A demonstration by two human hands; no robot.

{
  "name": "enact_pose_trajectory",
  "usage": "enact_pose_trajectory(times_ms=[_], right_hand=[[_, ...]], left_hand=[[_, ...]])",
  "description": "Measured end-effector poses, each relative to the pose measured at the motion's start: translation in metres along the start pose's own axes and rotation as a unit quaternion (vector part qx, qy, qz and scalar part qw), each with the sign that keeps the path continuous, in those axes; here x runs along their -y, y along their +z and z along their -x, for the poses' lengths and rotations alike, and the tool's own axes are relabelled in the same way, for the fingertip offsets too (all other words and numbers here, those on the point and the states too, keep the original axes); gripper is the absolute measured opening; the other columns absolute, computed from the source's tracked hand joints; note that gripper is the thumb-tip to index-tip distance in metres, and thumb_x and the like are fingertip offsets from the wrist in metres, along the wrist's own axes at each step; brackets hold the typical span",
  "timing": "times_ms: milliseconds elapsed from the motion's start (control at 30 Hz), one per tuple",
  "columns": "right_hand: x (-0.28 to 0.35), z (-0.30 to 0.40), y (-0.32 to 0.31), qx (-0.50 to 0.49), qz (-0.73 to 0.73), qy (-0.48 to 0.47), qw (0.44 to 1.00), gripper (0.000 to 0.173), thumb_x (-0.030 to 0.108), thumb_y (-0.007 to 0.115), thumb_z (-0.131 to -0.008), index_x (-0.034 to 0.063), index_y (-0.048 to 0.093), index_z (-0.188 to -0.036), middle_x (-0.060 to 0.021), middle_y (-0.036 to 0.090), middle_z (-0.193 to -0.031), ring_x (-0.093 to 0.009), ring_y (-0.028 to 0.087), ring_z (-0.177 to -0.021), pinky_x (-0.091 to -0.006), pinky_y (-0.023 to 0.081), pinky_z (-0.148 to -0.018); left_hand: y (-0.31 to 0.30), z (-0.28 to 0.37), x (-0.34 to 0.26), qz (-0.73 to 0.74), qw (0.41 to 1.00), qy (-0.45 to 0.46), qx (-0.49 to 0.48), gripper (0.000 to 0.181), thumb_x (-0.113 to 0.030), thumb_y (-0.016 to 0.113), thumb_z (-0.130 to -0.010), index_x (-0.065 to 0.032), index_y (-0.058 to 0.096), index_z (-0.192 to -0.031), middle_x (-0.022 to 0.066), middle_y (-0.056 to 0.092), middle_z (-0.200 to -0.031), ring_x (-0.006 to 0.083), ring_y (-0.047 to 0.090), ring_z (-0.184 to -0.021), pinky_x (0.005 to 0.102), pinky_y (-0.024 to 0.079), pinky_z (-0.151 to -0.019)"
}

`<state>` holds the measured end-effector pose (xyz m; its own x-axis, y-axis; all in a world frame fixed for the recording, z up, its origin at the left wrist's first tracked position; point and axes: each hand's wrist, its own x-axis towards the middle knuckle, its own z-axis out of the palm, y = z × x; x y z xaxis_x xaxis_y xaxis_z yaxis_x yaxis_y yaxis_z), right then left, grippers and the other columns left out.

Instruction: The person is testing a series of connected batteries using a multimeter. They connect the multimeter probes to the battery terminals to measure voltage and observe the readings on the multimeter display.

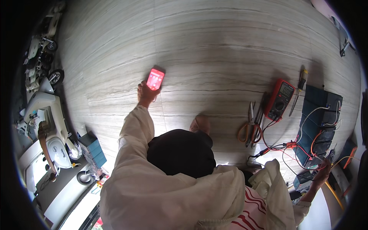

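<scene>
My left hand (147, 92) holds a smartphone (155, 79) with a lit, reddish screen, out over the tiled floor. Far to the right, my right hand (322, 173) is at the near end of a row of dark batteries (310, 115) joined by short white and orange leads. Its fingertips are small here, and I cannot tell whether they pinch a probe or lead. A red digital multimeter (279, 99) lies left of the batteries, its display showing digits. Red and black test leads (277, 147) run from it towards my right hand.
Orange-handled scissors (247, 130) lie beside the multimeter, and a yellow-handled screwdriver (302, 79) lies between meter and batteries. A cream scooter (54, 123) and a stack of blue-topped boxes (93, 149) stand on the left. My dark-clad knee (181, 152) is below the middle.
</scene>
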<state>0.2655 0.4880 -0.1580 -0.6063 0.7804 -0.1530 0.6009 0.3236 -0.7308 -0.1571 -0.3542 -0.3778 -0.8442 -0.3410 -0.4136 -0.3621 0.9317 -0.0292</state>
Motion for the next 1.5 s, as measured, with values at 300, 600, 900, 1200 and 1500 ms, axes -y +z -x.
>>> enact_pose_trajectory(times_ms=[300, 600, 900, 1200, 1500], right_hand=[[-0.006, -0.007, 0.008, 0.006, 0.089, -0.052, 0.995, 0.036, 0.034, 0.053, -0.104, 0.0105, 0.066, -0.129, -0.0041, 0.066, -0.127, -0.018, 0.062, -0.107, -0.0347, 0.049, -0.091], [-0.012, -0.008, 0.002, 0.034, -0.056, -0.015, 0.998, 0.027, 0.022, 0.053, -0.105, 0.0122, 0.065, -0.127, -0.0013, 0.065, -0.128, -0.012, 0.060, -0.109, -0.0277, 0.046, -0.091], [-0.019, -0.001, 0.002, 0.062, -0.066, -0.089, 0.992, 0.030, 0.016, 0.050, -0.107, 0.0104, 0.063, -0.133, -0.0030, 0.064, -0.132, -0.013, 0.060, -0.109, -0.0266, 0.045, -0.090], [-0.010, 0.016, -0.006, 0.040, -0.011, -0.094, 0.995, 0.038, 0.030, 0.049, -0.107, 0.0077, 0.061, -0.135, -0.0066, 0.063, -0.135, -0.016, 0.060, -0.113, -0.0318, 0.046, -0.095], [0.026, 0.013, 0.046, 0.068, -0.100, -0.116, 0.986, 0.048, 0.040, 0.041, -0.109, 0.0037, 0.061, -0.133, -0.0124, 0.060, -0.135, -0.023, 0.062, -0.118, -0.0385, 0.047, -0.100]], left_hand=[[0.016, 0.065, -0.095, 0.131, 0.986, -0.098, -0.036, 0.087, -0.042, 0.087, -0.069, -0.0064, 0.037, -0.131, 0.0171, 0.041, -0.132, 0.0366, 0.049, -0.125, 0.0500, 0.048, -0.101], [0.016, 0.070, -0.099, 0.110, 0.986, -0.109, -0.055, 0.088, -0.045, 0.088, -0.069, -0.0053, 0.038, -0.130, 0.0178, 0.042, -0.131, 0.0373, 0.050, -0.125, 0.0510, 0.048, -0.101], [0.019, 0.070, -0.100, 0.111, 0.985, -0.120, -0.046, 0.088, -0.045, 0.088, -0.071, -0.0069, 0.036, -0.130, 0.0173, 0.042, -0.132, 0.0374, 0.047, -0.130, 0.0516, 0.046, -0.103], [0.064, 0.034, -0.090, 0.100, 0.992, -0.067, -0.040, 0.094, -0.056, 0.083, -0.067, 0.0023, 0.054, -0.135, 0.0266, 0.049, -0.137, 0.0419, 0.046, -0.132, 0.0511, 0.041, -0.110], [0.115, -0.091, 0.021, 0.079, 0.984, -0.101, -0.121, 0.074, -0.081, 0.069, -0.074, -0.0116, 0.069, -0.100, 0.0023, 0.060, -0.077, 0.0205, 0.056, -0.058, 0.0389, 0.045, -0.050]])
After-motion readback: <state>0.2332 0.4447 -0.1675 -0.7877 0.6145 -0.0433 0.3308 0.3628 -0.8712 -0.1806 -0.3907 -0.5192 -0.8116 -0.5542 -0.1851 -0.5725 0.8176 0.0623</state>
